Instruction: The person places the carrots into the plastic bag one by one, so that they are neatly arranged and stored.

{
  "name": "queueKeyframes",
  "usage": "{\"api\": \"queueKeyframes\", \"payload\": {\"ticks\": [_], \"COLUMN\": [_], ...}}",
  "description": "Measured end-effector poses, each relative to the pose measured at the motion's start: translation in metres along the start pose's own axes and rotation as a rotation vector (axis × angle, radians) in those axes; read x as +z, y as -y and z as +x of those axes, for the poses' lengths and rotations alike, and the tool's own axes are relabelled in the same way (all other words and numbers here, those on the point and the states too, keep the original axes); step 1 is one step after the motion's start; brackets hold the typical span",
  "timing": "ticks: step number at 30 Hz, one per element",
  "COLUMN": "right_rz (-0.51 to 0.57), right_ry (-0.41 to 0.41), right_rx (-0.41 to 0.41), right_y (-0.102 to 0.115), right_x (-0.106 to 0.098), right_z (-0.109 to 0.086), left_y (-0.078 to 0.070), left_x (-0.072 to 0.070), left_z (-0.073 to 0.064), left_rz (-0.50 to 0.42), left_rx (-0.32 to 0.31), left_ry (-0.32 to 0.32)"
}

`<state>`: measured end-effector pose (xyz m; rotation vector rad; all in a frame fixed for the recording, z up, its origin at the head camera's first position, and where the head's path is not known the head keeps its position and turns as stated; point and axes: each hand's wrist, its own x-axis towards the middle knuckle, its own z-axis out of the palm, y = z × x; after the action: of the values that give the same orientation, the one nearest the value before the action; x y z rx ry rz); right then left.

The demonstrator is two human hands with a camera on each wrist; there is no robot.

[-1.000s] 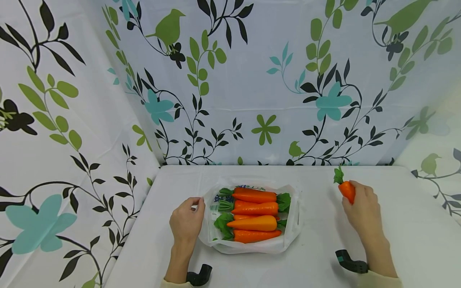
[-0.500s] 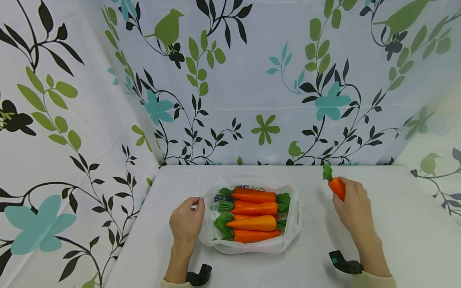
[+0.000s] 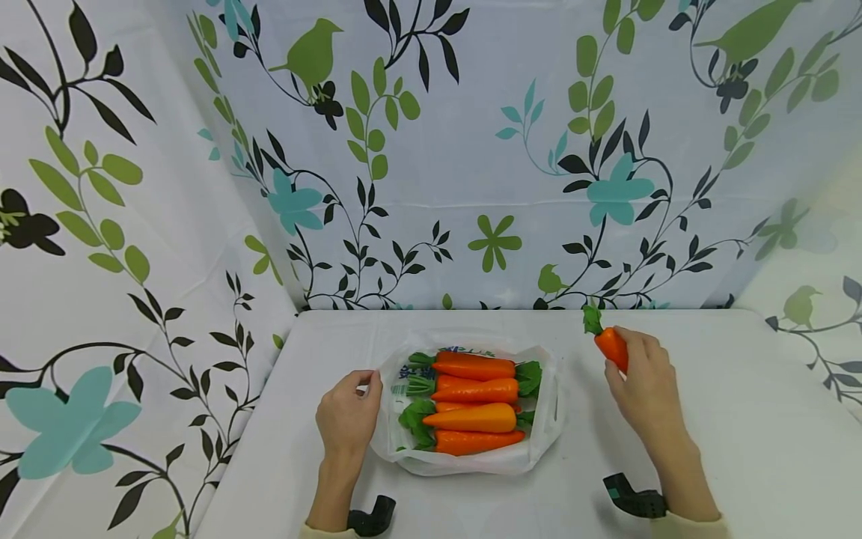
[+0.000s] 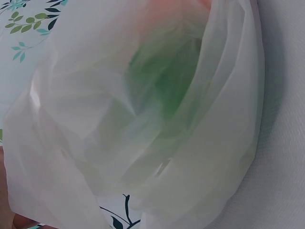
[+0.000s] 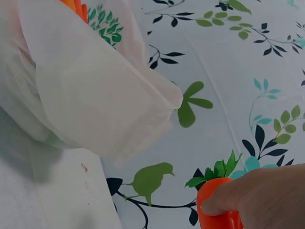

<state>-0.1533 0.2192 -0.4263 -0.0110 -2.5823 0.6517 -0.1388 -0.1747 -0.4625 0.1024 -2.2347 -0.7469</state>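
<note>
Several orange carrots (image 3: 474, 417) with green tops lie side by side in a white plastic bag (image 3: 545, 449), its mouth spread wide on the table. At the bag's left side my left hand (image 3: 348, 415) pinches its rim between thumb and forefinger. The left wrist view is mostly filled by the bag's thin wall (image 4: 71, 143), with green leaves blurred behind it. Right of the bag, my right hand (image 3: 646, 382) holds a small carrot (image 3: 610, 349) above the table, leafy end pointing up and away. The right wrist view shows thumb and fingers round this carrot (image 5: 217, 202); its lower end is hidden.
The white table (image 3: 512, 509) ends at a far edge against a hanging cloth (image 3: 438, 187) printed with birds, leaves and flowers. More of this cloth hangs at the left and right. Both wrists carry a black camera mount (image 3: 633, 498).
My right hand has moved left toward the bag, bringing the small carrot with it. My left hand and the carrots in the bag stay where they were.
</note>
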Motion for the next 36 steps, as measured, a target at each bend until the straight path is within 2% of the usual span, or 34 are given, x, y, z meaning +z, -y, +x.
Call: {"api": "queueKeyframes", "payload": {"ticks": [5,18,36], "right_rz": [0.008,0.014,-0.003], "right_ry": [-0.023,-0.093,-0.073], "right_rx": [-0.037,-0.200,-0.343], "right_y": [0.008,0.030,0.063], "right_x": [0.001,0.010,0.016], "right_z": [-0.002,-0.007,-0.019], "left_y": [-0.001,0.002,0.003], "left_x": [0.000,0.000,-0.001], "left_z": [0.000,-0.001,-0.001], "left_rz": [-0.004,-0.013,-0.018], "left_rx": [-0.003,0.003,0.014], "left_ry": [0.004,0.014,0.009]}}
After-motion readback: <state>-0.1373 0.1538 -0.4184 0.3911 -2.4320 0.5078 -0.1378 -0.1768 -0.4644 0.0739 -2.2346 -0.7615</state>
